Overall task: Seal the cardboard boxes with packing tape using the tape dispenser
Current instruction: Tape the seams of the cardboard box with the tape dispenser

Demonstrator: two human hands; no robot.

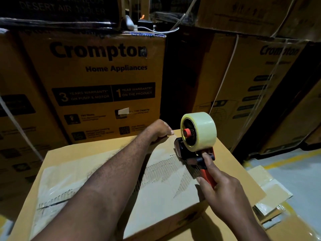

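A brown cardboard box (73,164) fills the lower middle, its top scarred where old tape tore the paper. My right hand (220,190) grips the red handle of a tape dispenser (192,153) carrying a roll of clear tape (203,129); the dispenser's front rests on the box top near the far edge. My left hand (160,130) reaches across the box to that far edge and pinches the end of the tape just left of the dispenser. A dark seam (52,205) shows on the near left of the top.
Tall printed appliance cartons (104,80) stand close behind the box, with more stacked at the right (260,87). Flattened cardboard pieces (271,193) lie on the grey floor at the right, beside a yellow floor line (291,160).
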